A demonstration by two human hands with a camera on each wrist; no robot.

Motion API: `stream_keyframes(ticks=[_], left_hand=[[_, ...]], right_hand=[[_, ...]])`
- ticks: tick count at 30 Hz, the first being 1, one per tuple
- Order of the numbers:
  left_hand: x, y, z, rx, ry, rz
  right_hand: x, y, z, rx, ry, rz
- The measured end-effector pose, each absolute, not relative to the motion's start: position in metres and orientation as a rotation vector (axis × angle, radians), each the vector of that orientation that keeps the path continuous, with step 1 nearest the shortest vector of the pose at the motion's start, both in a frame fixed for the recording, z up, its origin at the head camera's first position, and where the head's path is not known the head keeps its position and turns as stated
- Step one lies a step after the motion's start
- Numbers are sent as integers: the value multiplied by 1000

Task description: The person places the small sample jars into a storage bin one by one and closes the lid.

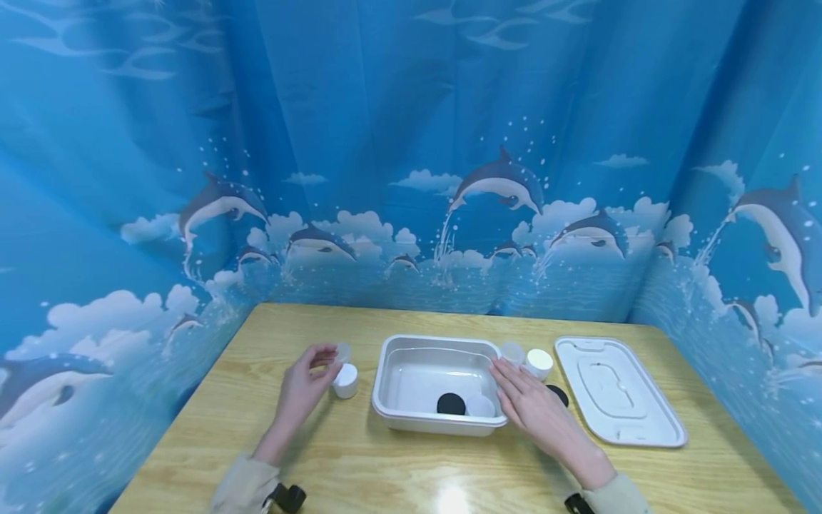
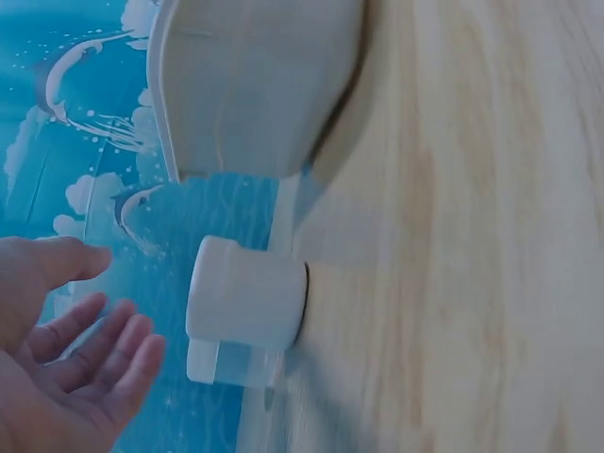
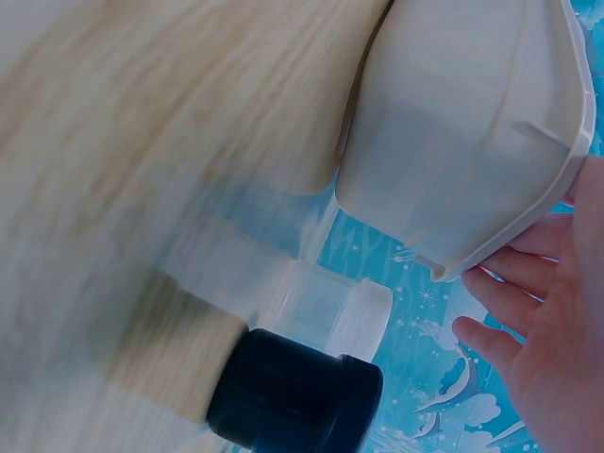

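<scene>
A white plastic box [image 1: 403,385] stands on the wooden table, with a black-lidded jar [image 1: 452,404] and a translucent-lidded jar [image 1: 480,406] inside at its front right. My right hand [image 1: 536,407] has its fingers extended at the box's right rim; in the right wrist view, the fingertips lie along that rim. To the left, my left hand [image 1: 309,378] hovers beside a white jar [image 1: 345,381], its fingers loosely bent and nothing between them. Behind that white jar a clear jar [image 1: 343,352] is partly hidden. The left wrist view has the hand [image 2: 80,354] apart from the white jar [image 2: 247,294].
Right of the box are a clear jar [image 1: 511,353], a second white jar [image 1: 539,363] and a black jar [image 1: 559,395], partly covered by my right hand. Farther right lies the white box lid [image 1: 619,392]. A blue dolphin-print curtain [image 1: 385,143] hangs behind the table.
</scene>
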State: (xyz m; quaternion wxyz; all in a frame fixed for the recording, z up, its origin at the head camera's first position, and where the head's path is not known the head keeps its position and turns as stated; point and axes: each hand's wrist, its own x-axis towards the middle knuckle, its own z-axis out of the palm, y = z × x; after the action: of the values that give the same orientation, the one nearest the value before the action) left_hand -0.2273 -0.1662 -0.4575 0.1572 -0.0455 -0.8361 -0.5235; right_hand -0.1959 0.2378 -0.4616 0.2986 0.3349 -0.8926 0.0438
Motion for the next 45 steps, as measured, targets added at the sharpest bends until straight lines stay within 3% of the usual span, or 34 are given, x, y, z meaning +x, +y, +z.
stream_keyframes(ticks=[33,45], left_hand=[[-226,-161,-479,-175,-2649,-1433],[-227,-162,-469,-197,-2582,-1560]], right_hand=[[-198,239,-465,885,-2382,115],[-197,237,-465,876,-2380,115]])
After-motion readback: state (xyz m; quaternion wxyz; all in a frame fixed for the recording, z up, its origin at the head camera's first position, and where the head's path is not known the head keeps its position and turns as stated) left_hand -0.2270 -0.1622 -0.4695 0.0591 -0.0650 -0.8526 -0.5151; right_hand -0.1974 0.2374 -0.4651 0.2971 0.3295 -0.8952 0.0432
